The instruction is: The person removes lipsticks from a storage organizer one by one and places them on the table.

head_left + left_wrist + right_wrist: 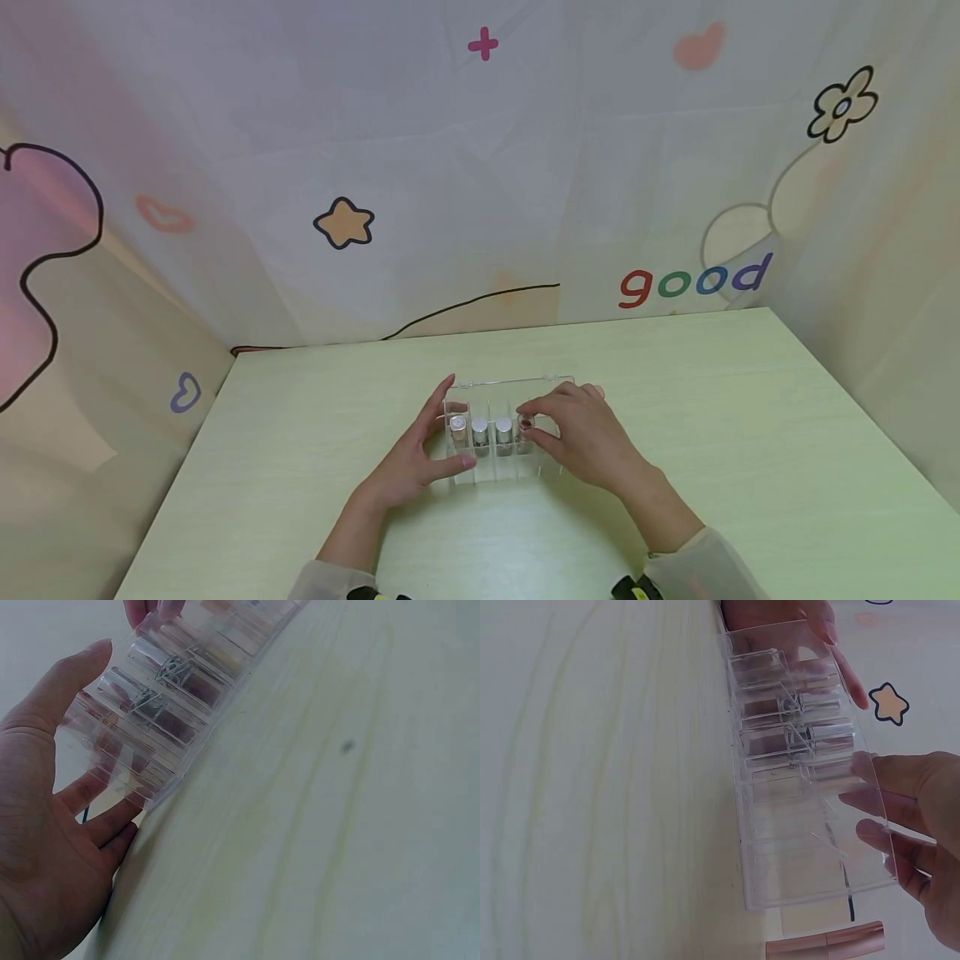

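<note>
A clear plastic lipstick organizer (pixel 504 473) with divided slots stands on the table between the hands. My left hand (pixel 408 467) grips its left end, thumb at the front and fingers around the back. Several lipstick tubes stand upright in neighbouring slots, among them one at the left end (pixel 458 429) and two silver-capped ones (pixel 481 432) beside it. My right hand (pixel 581 429) pinches the top of the rightmost tube (pixel 524 443) between thumb and forefinger. In the right wrist view that tube (pixel 829 774) sits in its slot, and the slots beyond it hold no tubes.
A rose-gold tube (pixel 825 943) lies beyond the organizer's right end in the right wrist view, mostly hidden by the right hand in the head view. Under everything is a pale wood-grain table (pixel 300 433), with a printed curtain (pixel 450 167) behind it.
</note>
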{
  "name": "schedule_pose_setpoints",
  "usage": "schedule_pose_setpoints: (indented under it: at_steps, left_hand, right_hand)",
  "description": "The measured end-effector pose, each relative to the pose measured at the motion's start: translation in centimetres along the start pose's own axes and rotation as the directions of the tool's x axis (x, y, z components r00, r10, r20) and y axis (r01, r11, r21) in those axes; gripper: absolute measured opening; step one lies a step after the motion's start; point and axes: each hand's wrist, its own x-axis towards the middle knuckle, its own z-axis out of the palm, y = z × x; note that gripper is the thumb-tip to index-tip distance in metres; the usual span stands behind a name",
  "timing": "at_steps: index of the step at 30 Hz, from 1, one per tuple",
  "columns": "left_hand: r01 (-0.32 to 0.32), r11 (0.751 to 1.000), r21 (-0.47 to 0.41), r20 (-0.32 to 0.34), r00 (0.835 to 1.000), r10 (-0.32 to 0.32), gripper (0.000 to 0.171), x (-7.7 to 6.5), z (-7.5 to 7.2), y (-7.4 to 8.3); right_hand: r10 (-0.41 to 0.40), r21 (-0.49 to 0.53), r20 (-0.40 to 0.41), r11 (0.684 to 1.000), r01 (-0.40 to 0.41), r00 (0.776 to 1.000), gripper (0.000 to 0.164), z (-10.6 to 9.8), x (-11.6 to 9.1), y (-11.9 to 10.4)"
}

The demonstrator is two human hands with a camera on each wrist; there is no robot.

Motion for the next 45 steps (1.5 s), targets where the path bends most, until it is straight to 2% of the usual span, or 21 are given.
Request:
schedule_pose_setpoints:
  at_steps: [13,31,45]
  left_hand:
    - [-0.014,1.000,-0.009,0.010,1.000,0.014,0.110,0.0,0.0,-0.1]
    - [-0.002,1.000,0.021,0.002,1.000,0.002,0.108,-0.1,-0.1,0.2]
    - [-0.019,1.000,0.018,0.010,1.000,0.019,0.109,-0.1,-0.1,0.2]
  right_hand:
    - [0.010,0.032,-0.011,0.999,-0.010,1.000,0.027,-0.3,0.0,0.0]
    - [0.021,0.062,-0.003,0.998,-0.021,1.000,0.028,-1.0,0.1,0.1]
    - [0.017,0.079,-0.040,0.997,-0.013,0.999,0.028,-1.3,0.1,0.1]
